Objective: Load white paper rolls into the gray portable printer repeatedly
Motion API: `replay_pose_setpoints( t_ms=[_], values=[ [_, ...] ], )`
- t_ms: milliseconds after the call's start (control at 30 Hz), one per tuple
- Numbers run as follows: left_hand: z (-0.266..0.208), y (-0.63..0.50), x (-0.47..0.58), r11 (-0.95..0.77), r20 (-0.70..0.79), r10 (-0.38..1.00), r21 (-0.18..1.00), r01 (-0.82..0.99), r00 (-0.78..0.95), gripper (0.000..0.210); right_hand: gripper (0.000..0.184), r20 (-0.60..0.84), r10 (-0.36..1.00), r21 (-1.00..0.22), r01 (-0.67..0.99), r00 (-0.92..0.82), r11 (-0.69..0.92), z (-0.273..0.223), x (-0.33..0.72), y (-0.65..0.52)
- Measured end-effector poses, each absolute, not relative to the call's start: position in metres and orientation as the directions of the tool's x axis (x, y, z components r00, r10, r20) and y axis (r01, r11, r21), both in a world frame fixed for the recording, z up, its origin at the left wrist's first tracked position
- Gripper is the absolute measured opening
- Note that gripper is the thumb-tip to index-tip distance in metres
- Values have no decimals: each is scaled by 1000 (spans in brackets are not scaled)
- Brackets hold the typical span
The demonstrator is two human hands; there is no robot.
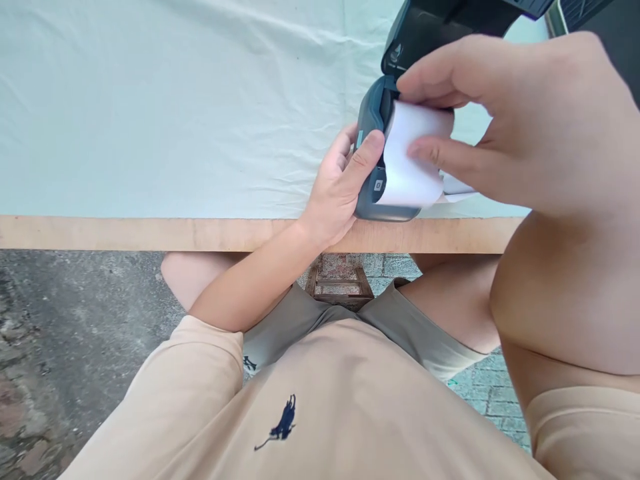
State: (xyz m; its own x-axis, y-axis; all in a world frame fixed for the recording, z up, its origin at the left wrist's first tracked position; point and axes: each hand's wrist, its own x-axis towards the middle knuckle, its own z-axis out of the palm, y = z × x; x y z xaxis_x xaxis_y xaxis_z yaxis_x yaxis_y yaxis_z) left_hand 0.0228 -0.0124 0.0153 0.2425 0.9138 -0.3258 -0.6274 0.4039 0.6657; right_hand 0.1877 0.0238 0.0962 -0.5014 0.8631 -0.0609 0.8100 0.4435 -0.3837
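Observation:
A small dark blue-grey printer (371,113) stands tilted at the table's front edge with its black lid (430,27) swung up. A white paper roll (413,167) sits in its opening. My left hand (337,180) is wrapped round the printer's left side, thumb on the rim beside a square button mark. Over the roll, my right hand (520,120) has its thumb on the white paper and its fingers at the roll's far side, near the hinge. The thumb tip is slightly blurred. Part of the roll's far side is hidden behind that hand.
A pale cloth (175,113) with creases covers the table, which has a bare wooden front edge (150,233). White paper (457,187) shows below the right hand. A dark object (595,27) lies at the top right. Below is a wooden stool or frame (337,287).

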Motion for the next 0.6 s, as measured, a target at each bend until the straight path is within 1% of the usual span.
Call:
replay_pose_setpoints(
  t_ms=[100, 200, 267, 333, 433, 500, 567, 600],
  values=[
    [15, -12, 22, 410, -333, 911, 670, -619, 244, 16, 39, -46, 849, -389, 792, -526, 470, 98, 187, 23],
    [16, -11, 21, 415, -342, 908, 657, -629, 241, 18, 28, 28, 842, -359, 780, -539, 512, 101, 186, 18],
    [16, -11, 21, 416, -350, 906, 635, -651, 238, 18, 22, 49, 824, -363, 759, -564, 541, 101, 185, 13],
    [15, -12, 20, 397, -339, 913, 607, -689, 228, 17, 22, 32, 803, -361, 742, -596, 565, 99, 183, 10],
    [12, -13, 18, 346, -265, 936, 564, -750, 233, 15, 23, -50, 790, -302, 763, -612, 572, 91, 178, 8],
    [9, -14, 16, 338, -226, 941, 555, -760, 253, 10, 25, -79, 789, -282, 773, -610, 569, 88, 176, 8],
    [7, -15, 14, 345, -219, 938, 567, -748, 267, 3, 26, -37, 791, -302, 762, -611, 574, 89, 176, 7],
    [6, -15, 13, 349, -222, 937, 580, -736, 270, 8, 27, 13, 799, -324, 753, -602, 573, 91, 176, 8]
  ],
)
